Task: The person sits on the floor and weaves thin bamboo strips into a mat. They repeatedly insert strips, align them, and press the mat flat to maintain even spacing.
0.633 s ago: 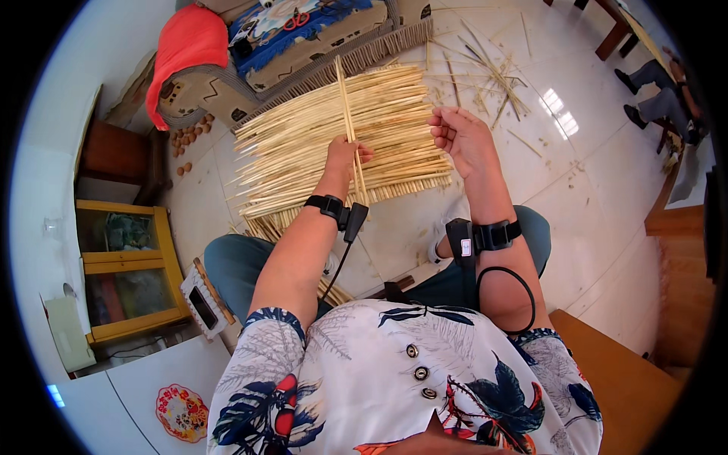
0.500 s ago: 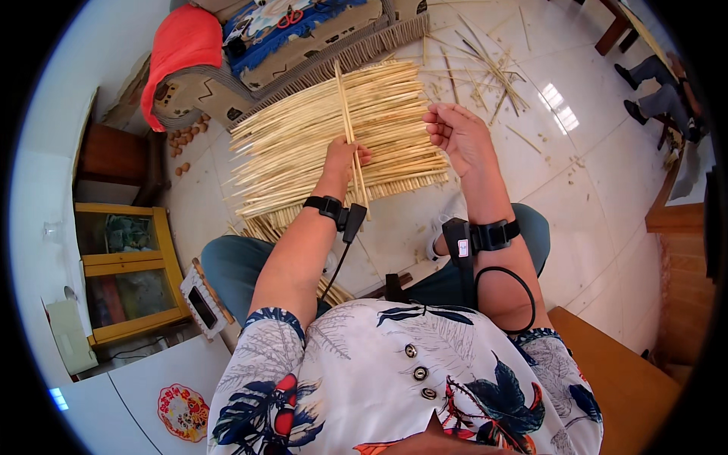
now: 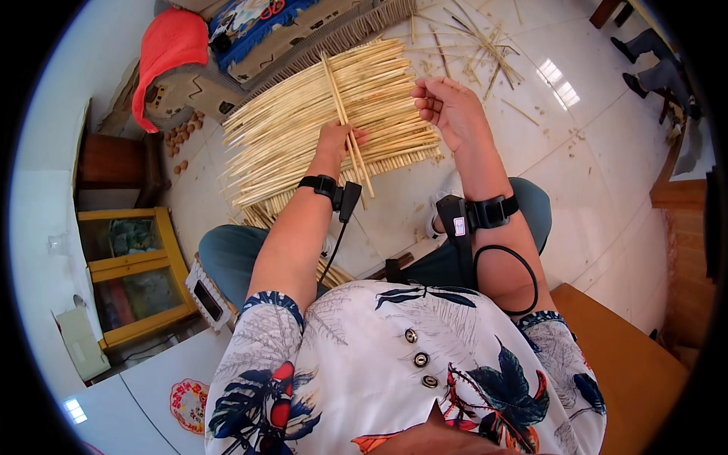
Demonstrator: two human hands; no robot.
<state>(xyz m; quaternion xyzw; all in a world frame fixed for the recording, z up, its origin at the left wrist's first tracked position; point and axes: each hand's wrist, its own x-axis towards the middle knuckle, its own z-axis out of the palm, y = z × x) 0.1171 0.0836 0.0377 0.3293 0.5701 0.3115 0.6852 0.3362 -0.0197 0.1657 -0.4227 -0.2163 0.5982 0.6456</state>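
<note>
A wide layer of pale peeled stalks (image 3: pixel 277 133), laid side by side like a mat, spreads out in front of my knees. My left hand (image 3: pixel 334 141) is closed around a couple of long thin stalks (image 3: pixel 334 85), held crosswise over that layer. Beyond the layer's right end, my right hand (image 3: pixel 455 114) is raised, its fingers curled in and thumb pressed to them. Whatever may be pinched there is too small to make out. Under the near edge, more stalks (image 3: pixel 262 215) show, partly hidden by my left forearm.
Loose stalks and scraps (image 3: pixel 489 53) litter the tiled floor at the far right. A sofa (image 3: pixel 269 57) with a red cloth (image 3: pixel 173 47) borders the far left, with several round brown things (image 3: pixel 182 133) beside it. A yellow cabinet (image 3: pixel 140 273) stands left; a seated person's legs (image 3: pixel 652 64) appear far right.
My view has shifted slightly, so the stalk layer sits a little higher and further left. My right hand has moved slightly up and left. My left hand keeps its grip on the stalks.
</note>
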